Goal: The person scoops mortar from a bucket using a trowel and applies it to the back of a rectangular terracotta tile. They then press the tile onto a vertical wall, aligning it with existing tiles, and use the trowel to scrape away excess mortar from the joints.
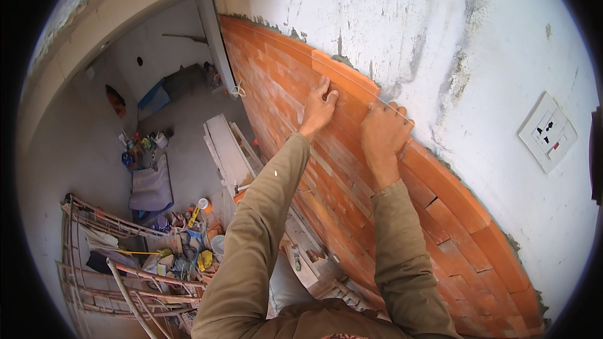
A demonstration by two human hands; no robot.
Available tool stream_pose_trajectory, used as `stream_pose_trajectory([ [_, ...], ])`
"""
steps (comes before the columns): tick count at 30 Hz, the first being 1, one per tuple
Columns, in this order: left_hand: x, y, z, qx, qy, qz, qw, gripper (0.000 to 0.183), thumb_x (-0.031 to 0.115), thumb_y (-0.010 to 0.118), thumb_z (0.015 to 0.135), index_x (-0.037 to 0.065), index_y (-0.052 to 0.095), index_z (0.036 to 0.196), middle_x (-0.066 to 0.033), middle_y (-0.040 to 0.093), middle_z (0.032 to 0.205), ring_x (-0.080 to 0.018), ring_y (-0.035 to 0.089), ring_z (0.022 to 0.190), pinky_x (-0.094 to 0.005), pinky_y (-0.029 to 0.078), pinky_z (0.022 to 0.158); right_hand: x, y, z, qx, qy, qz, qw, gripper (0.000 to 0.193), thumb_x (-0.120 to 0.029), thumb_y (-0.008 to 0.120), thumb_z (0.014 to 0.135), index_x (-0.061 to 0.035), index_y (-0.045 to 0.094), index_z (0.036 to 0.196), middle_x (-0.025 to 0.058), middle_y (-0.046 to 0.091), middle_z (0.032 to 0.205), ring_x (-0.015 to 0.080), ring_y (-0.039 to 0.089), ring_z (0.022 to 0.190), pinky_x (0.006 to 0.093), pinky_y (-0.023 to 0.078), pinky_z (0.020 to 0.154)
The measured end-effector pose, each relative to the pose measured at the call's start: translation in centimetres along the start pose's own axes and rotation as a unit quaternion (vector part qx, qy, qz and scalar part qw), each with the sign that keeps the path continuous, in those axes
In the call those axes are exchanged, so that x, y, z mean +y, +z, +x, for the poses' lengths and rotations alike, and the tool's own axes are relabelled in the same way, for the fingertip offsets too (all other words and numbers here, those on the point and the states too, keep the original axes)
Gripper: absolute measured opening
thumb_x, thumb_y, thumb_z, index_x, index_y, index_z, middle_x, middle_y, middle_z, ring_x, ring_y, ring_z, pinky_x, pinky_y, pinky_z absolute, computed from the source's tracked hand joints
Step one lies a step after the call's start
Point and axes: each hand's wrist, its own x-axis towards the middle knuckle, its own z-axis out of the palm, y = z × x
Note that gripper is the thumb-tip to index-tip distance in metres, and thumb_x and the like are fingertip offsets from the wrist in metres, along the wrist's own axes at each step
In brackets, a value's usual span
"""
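Note:
An orange clay brick (pixel 344 75) lies in the top row of a brick facing on the wall, its upper edge against rough grey mortar. My left hand (pixel 319 110) rests on the brickwork just below it, thumb and fingers apart, holding nothing I can see. At that brick's right end, my right hand (pixel 384 135) has its fingers curled over the top of the row; whatever they grip is hidden. A thin pale string (pixel 397 113) runs along the top course and passes by the right fingers. More orange bricks (pixel 446 198) continue to the right.
Scaffold planks (pixel 221 144) stand below on the left. Rusty metal frames (pixel 132 285) and a clutter of buckets, bags and tools (pixel 195 238) lie at lower left. A rolled mat (pixel 151 185) is on the floor. A wall socket (pixel 548 132) sits at right.

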Motion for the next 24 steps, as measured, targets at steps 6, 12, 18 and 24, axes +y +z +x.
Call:
stream_pose_trajectory([
  [6,-0.1,-0.2,0.7,0.059,0.021,0.026,0.998,0.053,0.014,0.057,0.097,-0.011,0.045,0.142,-0.0299,0.038,0.153,-0.0369,0.035,0.146,-0.0383,0.027,0.12,-0.2,0.0,0.0,0.004,0.002,0.002,1.0,0.037,-0.027,0.057,0.097,-0.0184,0.065,0.132,0.0051,0.066,0.097,0.0236,0.058,0.096,0.0489,0.04,0.083],
  [12,3.3,-1.5,2.6,0.093,0.122,0.23,0.961,0.055,0.018,0.057,0.092,-0.009,0.051,0.14,-0.0353,0.039,0.149,-0.0485,0.032,0.142,-0.0505,0.027,0.118,0.1,0.5,0.0,-0.001,0.01,-0.006,1.0,0.038,-0.029,0.057,0.097,-0.0199,0.064,0.134,0.0042,0.066,0.098,0.0229,0.057,0.097,0.0489,0.04,0.083],
  [18,5.9,-1.9,4.4,-0.009,0.082,0.276,0.957,0.062,0.027,0.052,0.091,-0.005,0.048,0.144,-0.0377,0.02,0.157,-0.0529,0.01,0.148,-0.0564,0.015,0.12,0.1,0.5,0.1,-0.008,0.013,0.008,1.0,0.038,-0.027,0.057,0.097,-0.0202,0.064,0.133,0.0046,0.065,0.099,0.024,0.056,0.099,0.05,0.039,0.085],
  [24,7.8,-2.2,4.9,-0.06,0.036,0.312,0.948,0.062,0.029,0.049,0.09,-0.002,0.052,0.143,-0.0345,0.016,0.161,-0.0493,0.004,0.151,-0.0614,0.0,0.119,0.1,0.5,0.0,-0.02,0.012,0.017,1.0,0.038,-0.026,0.055,0.098,-0.0197,0.064,0.134,0.0061,0.065,0.101,0.0254,0.056,0.101,0.0506,0.038,0.086],
])
